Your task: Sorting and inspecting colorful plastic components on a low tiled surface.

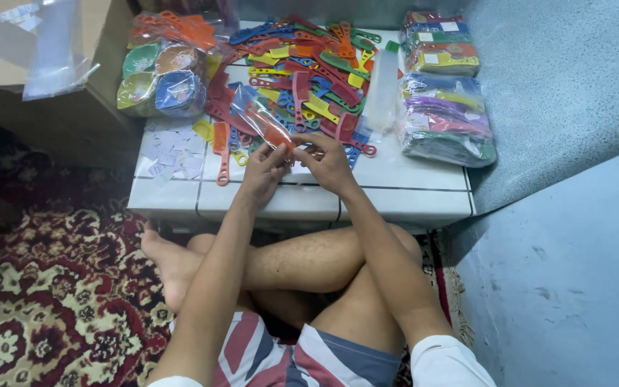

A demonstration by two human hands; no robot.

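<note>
My left hand (263,170) and my right hand (329,162) meet over the near edge of a low white table (410,190). Together they hold a narrow clear plastic sleeve (261,118) with orange and red combs inside; it slants up and to the left from my fingers. Just beyond my hands lies a big loose heap of plastic combs (306,75) in red, blue, yellow, green and orange.
Bagged bundles of combs (444,118) are stacked at the table's right. Round coloured items in plastic (160,79) sit at its left, with small paper slips (172,149) near them. A cardboard box (51,79) stands left of the table. My crossed legs rest on a patterned carpet (44,301).
</note>
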